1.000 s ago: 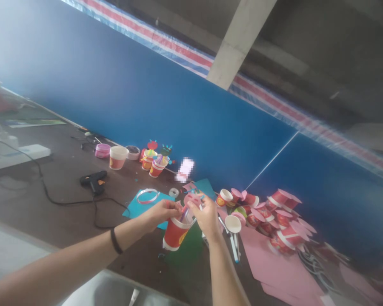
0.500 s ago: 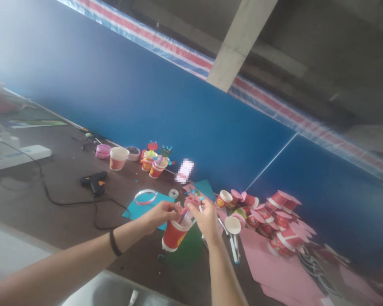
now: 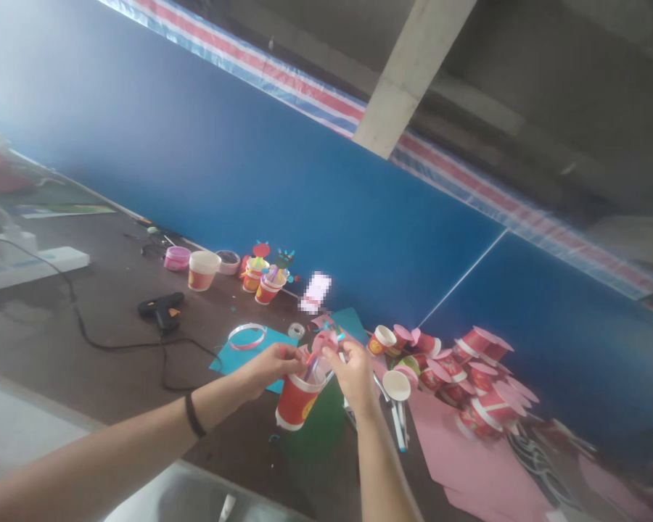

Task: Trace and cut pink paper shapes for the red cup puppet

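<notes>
A red and white paper cup (image 3: 297, 403) is in front of me, slightly tilted. My left hand (image 3: 276, 366) is closed at its rim on the left, fingertips pinching there. From the mouth rises a pink paper cutout (image 3: 323, 342) with small blue pieces on top and a purple stick below it. My right hand (image 3: 353, 368) pinches the cutout's right edge between thumb and fingers. Its fingertips are partly hidden. Whether the cup's base touches the table cannot be made out.
A black glue gun (image 3: 162, 310) with a cord lies left. Finished-looking cup figures (image 3: 270, 287) stand near the blue wall. Blue paper (image 3: 233, 357) carries a tape ring. Right are pens (image 3: 397, 424), pink sheets (image 3: 446, 442) and a pile of red cups (image 3: 476, 377).
The pink cutout has shifted and turned slightly at the cup's mouth, with the right fingers still on it. The left hand and cup have hardly moved.
</notes>
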{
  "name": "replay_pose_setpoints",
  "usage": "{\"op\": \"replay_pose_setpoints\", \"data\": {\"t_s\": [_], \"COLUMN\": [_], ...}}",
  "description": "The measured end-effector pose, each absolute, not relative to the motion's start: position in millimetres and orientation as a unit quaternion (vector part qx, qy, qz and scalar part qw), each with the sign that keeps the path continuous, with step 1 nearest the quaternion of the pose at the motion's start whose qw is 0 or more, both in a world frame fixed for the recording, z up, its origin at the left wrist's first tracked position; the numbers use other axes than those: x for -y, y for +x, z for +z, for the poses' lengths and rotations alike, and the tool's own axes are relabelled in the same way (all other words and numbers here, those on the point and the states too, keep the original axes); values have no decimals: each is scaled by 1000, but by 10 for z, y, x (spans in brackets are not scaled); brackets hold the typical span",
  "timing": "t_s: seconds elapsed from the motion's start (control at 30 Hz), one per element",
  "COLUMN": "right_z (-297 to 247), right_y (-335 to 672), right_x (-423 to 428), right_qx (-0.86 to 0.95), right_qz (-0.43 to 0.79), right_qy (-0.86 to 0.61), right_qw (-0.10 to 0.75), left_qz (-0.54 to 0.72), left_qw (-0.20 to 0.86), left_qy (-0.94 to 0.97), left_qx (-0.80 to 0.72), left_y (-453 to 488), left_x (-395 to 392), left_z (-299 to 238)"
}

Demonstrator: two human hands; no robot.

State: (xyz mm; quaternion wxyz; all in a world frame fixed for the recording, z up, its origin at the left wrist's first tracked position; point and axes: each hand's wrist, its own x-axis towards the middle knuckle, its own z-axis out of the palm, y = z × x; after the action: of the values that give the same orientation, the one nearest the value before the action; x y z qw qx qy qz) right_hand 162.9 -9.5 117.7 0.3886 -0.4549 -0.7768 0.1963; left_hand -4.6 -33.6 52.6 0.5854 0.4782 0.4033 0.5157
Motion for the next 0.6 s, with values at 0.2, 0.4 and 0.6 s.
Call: {"op": "replay_pose_setpoints", "data": {"t_s": [0.2, 0.4, 0.6], "right_z": [1149, 1205, 1168], "right_y": [1625, 1631, 1608], "right_x": [82, 103, 78], "right_qx": [777, 748, 703], "right_qz": [210, 298, 423], "right_qy": [-428, -408, -391], "right_qw": [411, 430, 416], "left_qz": [521, 518, 509], "left_qw": [585, 599, 587], "left_qy": [467, 459, 486], "left_qx": [-411, -404, -400], "left_y": [-60, -60, -43], "left_x": [347, 355, 380], "left_z": [517, 495, 531]}}
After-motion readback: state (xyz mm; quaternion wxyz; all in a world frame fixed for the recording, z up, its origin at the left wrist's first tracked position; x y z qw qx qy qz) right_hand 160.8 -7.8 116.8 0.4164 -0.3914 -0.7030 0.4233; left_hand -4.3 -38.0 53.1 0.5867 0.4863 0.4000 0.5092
